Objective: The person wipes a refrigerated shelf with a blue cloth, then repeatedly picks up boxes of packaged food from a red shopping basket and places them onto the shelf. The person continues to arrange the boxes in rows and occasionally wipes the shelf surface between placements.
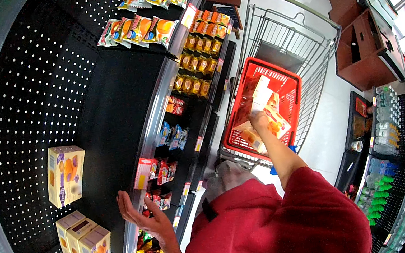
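Note:
My right hand (259,120) reaches down into a red plastic shopping basket (297,82) and grips a pale carton (262,92), whose top face is washed out by light. Beneath it lie more cartons with food pictures, among them a yellow-and-red carton (276,122). The fingertips are partly hidden. My left hand (142,213) is held palm up with fingers apart at the shelf's front edge (153,122), holding nothing. Beyond it on the black shelf stand a single cream-coloured carton (67,175) and a stacked group of similar cartons (85,242).
The basket sits in a metal shopping cart (302,29) at my right. Bagged snacks (145,27) fill the upper shelf end; wrapped packs (196,63) line a lower shelf. Brown counters (362,47) and shelves of bottles (385,136) stand across the aisle.

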Demonstrator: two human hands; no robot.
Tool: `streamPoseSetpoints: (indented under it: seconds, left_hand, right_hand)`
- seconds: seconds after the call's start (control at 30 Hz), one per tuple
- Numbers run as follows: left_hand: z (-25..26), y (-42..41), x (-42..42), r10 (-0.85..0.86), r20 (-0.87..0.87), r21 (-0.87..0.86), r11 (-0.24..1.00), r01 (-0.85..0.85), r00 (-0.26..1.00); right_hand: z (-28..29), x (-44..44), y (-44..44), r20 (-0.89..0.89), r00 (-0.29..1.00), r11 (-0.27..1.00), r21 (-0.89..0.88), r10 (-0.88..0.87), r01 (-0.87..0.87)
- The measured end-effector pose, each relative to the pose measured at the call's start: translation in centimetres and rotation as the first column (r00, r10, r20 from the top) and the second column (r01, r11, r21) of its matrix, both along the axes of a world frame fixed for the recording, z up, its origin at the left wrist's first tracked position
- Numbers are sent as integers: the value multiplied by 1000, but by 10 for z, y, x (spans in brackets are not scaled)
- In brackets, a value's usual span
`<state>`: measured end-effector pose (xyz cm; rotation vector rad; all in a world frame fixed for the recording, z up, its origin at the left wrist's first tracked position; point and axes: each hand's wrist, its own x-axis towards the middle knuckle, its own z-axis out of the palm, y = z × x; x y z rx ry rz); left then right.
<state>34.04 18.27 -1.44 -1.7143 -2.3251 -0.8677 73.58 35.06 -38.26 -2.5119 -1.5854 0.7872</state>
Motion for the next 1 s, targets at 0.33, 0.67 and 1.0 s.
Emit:
streamPoseSetpoints:
  seconds: [0.33, 0.67, 1.0]
  left_hand:
    - [-1, 24, 22, -211, 189, 49, 977, 205, 959]
    - [-35, 22, 57, -185, 873, -62, 875, 480, 450]
    - [9, -27, -1, -167, 957, 116, 970, 214, 237]
  right_hand:
    - [144, 99, -74, -756, 510, 826, -71, -410, 559]
    - [286, 23, -76, -996, 30, 972, -75, -84, 225]
    - [373, -136, -33, -994, -53, 951, 105, 94, -291]
